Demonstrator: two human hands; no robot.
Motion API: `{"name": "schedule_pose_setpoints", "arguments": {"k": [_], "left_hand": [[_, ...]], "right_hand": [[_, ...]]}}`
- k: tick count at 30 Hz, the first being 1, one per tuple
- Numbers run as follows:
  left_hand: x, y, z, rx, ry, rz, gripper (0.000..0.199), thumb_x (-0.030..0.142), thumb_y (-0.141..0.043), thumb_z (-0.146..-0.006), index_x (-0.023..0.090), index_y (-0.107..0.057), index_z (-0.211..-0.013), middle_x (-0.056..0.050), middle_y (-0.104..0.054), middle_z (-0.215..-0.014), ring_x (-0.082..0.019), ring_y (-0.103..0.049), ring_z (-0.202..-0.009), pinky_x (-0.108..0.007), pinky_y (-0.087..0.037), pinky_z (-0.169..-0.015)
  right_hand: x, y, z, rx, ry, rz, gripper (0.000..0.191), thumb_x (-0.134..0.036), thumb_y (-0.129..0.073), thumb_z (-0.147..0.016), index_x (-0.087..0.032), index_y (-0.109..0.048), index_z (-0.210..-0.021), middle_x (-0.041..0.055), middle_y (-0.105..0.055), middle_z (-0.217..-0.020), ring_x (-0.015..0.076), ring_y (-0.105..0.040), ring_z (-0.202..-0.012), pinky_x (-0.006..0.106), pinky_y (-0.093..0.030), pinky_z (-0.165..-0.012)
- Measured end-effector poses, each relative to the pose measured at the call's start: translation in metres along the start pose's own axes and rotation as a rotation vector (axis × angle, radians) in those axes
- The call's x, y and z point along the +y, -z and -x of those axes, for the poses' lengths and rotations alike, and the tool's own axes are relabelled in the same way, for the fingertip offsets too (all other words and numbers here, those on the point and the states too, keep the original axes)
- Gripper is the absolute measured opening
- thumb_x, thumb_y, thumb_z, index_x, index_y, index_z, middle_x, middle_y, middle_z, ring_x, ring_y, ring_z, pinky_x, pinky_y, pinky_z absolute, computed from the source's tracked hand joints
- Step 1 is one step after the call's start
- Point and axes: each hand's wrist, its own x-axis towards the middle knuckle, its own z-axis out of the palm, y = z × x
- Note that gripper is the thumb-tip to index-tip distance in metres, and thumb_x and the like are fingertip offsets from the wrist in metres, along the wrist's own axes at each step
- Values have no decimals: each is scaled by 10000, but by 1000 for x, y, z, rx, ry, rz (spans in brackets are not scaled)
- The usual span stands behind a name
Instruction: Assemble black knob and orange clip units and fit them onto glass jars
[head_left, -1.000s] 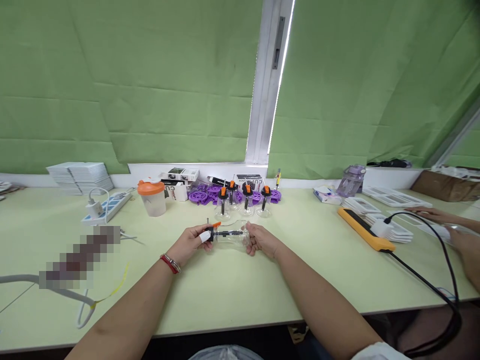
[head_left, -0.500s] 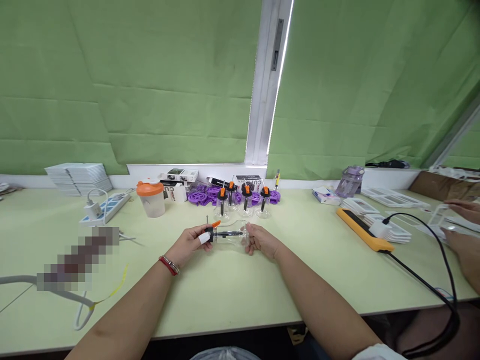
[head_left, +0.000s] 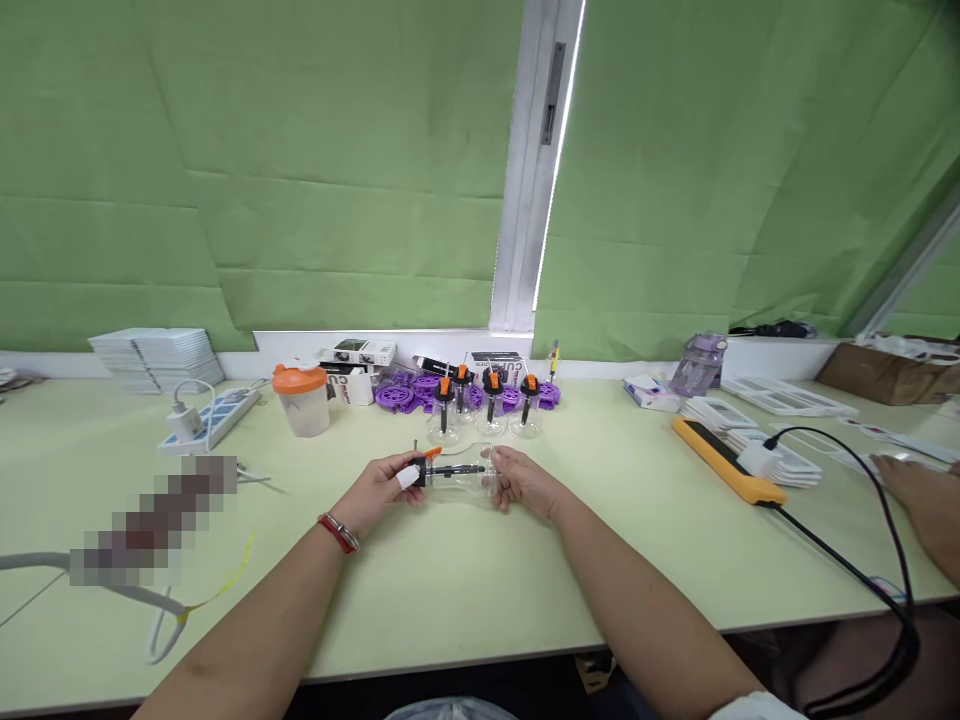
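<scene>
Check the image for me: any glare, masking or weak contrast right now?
Head view: a glaring white strip runs along the window frame; head view: a pixelated patch masks whatever lies there; head view: the clear vessel between left hand and right hand contrasts weakly with the pale table.

Toward the right end of the bench [head_left: 465, 600], we are now seeing just one co-worker's hand [head_left: 919, 500], the one nearer the front edge; the other, nearer the back edge, is no longer showing. We are also missing the clear frame that was standing raised between them half a second ago. Toward the back edge, we are now seeing a white strip [head_left: 874, 431] with reddish marks lying flat beyond the remaining hand.
</scene>
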Motion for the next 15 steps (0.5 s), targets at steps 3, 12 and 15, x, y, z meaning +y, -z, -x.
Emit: {"name": "schedule_pose_setpoints", "arguments": {"k": [3,12,15], "left_hand": [[0,-1,1,-7,-2,-2,515,418,-622,-778,143,-568,-1210,-26,-649,-780,-141,-609,-666,-356,-513,-749],[3,-2,0,24,0,-12,506,407,-637,-765,148,-577,-1196,-21,-640,-799,-128,-598,-662,-331,-513,-727],[4,-1,-1,40,5,-17,524,406,-641,-760,140,-570,-1205,-22,-646,-780,-130,-600,-659,-333,-513,-728]], "right_hand": [[4,-1,-3,29,-29,38,508,-637,-494,-792,-175,-501,-1002,20,-623,-689,110,-553,-434,204,-400,-356],[-1,-3,0,97,30,56,536,-595,-533,-793,-176,-513,-1127,77,-629,-879,134,-616,-575,234,-471,-431],[-7,-2,6,37,112,19,658,-413,-709,-712,-295,-412,-1288,88,-529,-1184,153,-649,-747,278,-532,-554]]}}
